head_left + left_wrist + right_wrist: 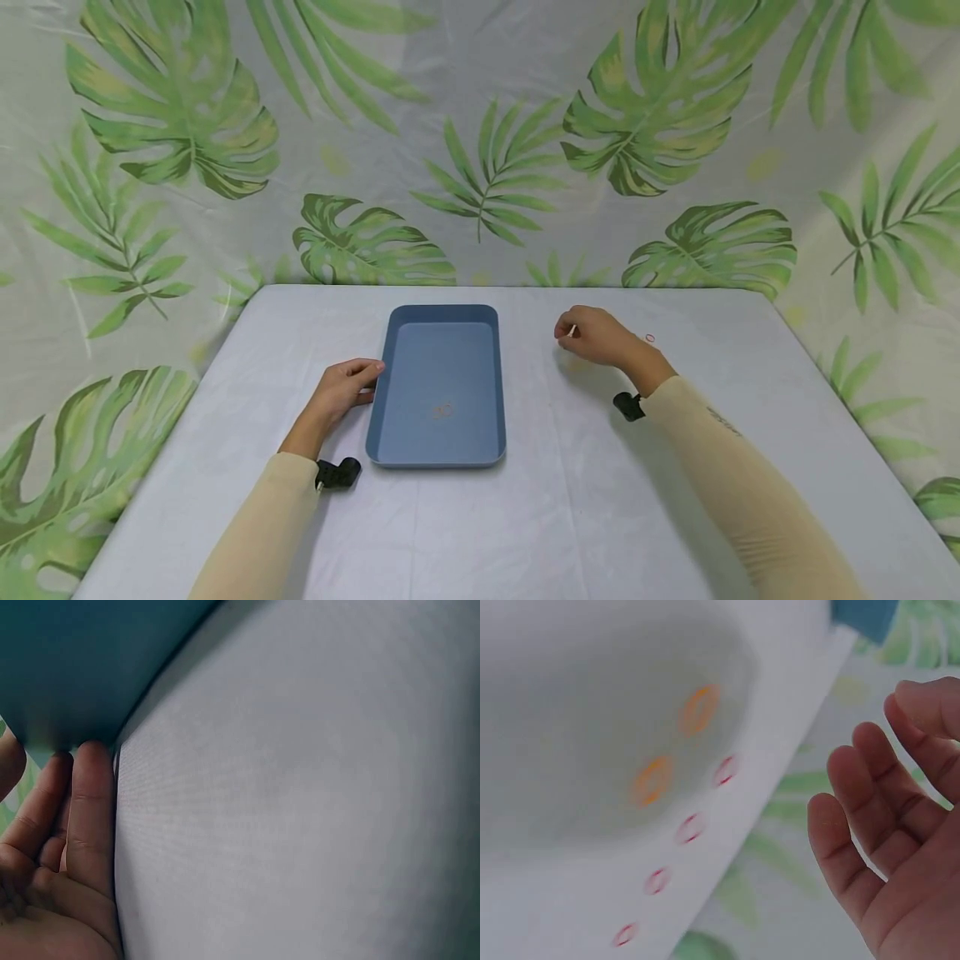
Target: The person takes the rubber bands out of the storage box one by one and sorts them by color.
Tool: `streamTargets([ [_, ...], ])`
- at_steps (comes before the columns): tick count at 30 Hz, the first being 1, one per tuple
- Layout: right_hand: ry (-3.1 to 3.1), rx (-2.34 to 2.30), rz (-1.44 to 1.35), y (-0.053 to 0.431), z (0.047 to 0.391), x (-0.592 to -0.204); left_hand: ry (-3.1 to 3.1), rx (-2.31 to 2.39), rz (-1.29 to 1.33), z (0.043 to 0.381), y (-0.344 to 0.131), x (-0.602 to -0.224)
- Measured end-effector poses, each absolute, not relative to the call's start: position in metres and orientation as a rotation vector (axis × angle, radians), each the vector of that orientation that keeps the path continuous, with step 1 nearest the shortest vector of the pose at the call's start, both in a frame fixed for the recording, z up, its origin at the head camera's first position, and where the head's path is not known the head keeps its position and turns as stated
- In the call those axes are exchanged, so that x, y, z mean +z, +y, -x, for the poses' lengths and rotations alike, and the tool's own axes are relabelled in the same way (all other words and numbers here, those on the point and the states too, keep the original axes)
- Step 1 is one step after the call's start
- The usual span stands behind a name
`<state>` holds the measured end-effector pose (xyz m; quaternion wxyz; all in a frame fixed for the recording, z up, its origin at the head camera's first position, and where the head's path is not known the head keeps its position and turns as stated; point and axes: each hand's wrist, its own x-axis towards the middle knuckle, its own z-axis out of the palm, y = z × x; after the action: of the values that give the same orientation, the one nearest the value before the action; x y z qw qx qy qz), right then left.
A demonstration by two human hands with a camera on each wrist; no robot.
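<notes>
A blue-grey rectangular tray lies on the white cloth, with thin light-orange rings, like rubber bands, on its floor. My left hand holds the tray's left side, thumb at the rim and fingers against the outer wall; the left wrist view shows the fingertips touching it. Right of the tray, my right hand hovers above the cloth, its fingers loosely bent and the thumb near the index finger. I see nothing held there. Below it lie two orange rings and several red rings, blurred.
The white-covered table reaches back to a hanging leaf-print cloth. One red ring shows behind the right wrist. A small black camera is worn on that wrist, another on the left.
</notes>
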<state>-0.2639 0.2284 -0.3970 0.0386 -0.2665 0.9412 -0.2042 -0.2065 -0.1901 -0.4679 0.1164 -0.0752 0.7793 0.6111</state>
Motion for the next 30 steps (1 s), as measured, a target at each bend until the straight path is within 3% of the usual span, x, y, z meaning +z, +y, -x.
streamTargets([
  [18,2.698,-0.532,1.181,0.124,0.243,-0.358,2.286,1.753,0.264,0.208,-0.189,-0.467],
  [30,2.624,-0.385,1.222,0.081,0.236,-0.371,2.292,1.738,0.26,0.209,-0.188,-0.467],
])
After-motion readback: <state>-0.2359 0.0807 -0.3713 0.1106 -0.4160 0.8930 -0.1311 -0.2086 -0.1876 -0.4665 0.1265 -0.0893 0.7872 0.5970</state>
